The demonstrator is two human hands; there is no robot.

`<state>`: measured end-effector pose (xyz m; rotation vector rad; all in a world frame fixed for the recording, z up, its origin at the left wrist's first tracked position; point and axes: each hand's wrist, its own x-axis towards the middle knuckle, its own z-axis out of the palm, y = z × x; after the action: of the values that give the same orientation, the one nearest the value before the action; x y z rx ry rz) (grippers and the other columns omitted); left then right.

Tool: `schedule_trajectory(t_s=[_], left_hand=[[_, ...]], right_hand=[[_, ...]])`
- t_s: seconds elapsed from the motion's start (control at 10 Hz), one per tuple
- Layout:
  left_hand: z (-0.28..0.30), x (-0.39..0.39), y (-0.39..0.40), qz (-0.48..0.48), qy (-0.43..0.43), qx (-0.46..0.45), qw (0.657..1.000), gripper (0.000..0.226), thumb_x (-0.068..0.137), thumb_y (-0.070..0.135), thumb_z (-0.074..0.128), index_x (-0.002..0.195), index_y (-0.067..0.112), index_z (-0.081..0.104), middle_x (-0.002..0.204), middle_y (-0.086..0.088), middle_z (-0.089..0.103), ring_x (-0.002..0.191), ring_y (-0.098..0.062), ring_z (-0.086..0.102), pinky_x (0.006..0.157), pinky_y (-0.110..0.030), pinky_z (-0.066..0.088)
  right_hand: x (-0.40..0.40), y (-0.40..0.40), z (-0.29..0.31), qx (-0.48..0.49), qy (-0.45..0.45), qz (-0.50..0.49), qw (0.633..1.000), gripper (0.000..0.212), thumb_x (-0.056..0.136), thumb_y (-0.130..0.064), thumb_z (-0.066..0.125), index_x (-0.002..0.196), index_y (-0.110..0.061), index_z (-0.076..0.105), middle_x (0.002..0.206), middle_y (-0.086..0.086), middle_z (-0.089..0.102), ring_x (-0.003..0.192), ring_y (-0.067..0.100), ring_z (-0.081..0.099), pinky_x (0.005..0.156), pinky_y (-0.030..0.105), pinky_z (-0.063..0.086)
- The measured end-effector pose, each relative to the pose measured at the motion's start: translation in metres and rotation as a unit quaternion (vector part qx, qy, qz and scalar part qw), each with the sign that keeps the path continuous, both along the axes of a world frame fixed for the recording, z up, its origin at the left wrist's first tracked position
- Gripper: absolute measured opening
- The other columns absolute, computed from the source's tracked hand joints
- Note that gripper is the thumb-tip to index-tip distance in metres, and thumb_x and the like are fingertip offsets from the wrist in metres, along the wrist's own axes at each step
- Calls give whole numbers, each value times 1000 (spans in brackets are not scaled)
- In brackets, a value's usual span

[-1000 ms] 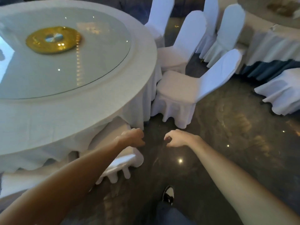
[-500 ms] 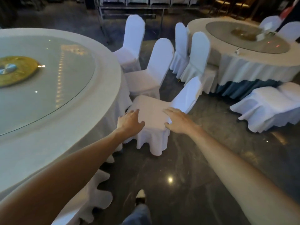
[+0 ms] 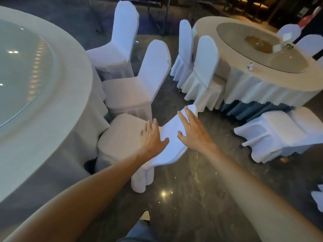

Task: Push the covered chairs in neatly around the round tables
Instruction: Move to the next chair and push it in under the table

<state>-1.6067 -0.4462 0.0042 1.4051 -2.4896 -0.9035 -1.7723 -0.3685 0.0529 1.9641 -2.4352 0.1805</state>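
A white-covered chair [image 3: 122, 135] stands beside the big round table [image 3: 57, 109] on the left, its seat toward the tablecloth and its back toward me. My left hand [image 3: 152, 137] lies flat with spread fingers where the seat meets the backrest. My right hand [image 3: 192, 131] rests open on the top of the backrest [image 3: 172, 147]. Neither hand is closed around the fabric. Two more covered chairs, one [image 3: 136, 88] just beyond and another [image 3: 117, 49] farther back, stand along the same table.
A second round table [image 3: 258, 81] with white and blue skirting stands at the right, with covered chairs [image 3: 202, 75] tucked against it. Another covered chair [image 3: 279, 131] sits loose at the right. Dark glossy floor lies between. My shoe [image 3: 145, 215] shows below.
I have stepped closer to the chair. Both hands slid from the seat front onto the backrest, fingers spreading flat. The earlier chair at the lower left has left the view.
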Motion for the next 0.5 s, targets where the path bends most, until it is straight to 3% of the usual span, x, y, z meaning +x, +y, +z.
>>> schedule_trajectory(t_s=[0.1,0.2,0.3,0.4,0.5], left_hand=[[-9,-35,-9,-16,-17,38,999,91,90,67,45,155,22,-1,165,-2,0,151,-31,3,121,-52,8],[-25,-93,-17,-7,-6,106,994,97,81,79,46,153,30,5,163,1,12,148,-30,17,119,-54,20],[-35,-112,-16,-24,-5,156,987,104,75,74,60,154,27,12,160,-6,19,145,-33,25,116,-54,28],[-52,-149,-12,-51,-80,197,976,92,70,58,73,144,18,36,143,-11,45,126,-31,49,104,-45,44],[-64,-163,-12,-57,-126,201,970,58,76,47,70,123,17,54,118,-6,61,104,-24,60,90,-38,52]], right_hand=[[-37,-13,-7,33,-14,-10,999,80,89,-36,59,154,-19,16,164,10,2,150,28,8,115,43,31],[-105,-38,-25,102,-38,-2,994,89,83,-31,60,155,-25,8,164,4,-8,151,27,-2,118,43,26],[-131,-45,-36,143,-41,19,989,94,78,-23,59,155,-26,5,163,2,-10,150,26,-5,119,44,21],[-189,-67,-62,238,18,110,965,87,83,-21,58,155,-25,10,165,4,-3,151,23,-7,122,46,7],[-216,-86,-78,261,57,185,946,73,83,-14,59,150,-21,31,161,7,21,150,28,9,121,47,9]])
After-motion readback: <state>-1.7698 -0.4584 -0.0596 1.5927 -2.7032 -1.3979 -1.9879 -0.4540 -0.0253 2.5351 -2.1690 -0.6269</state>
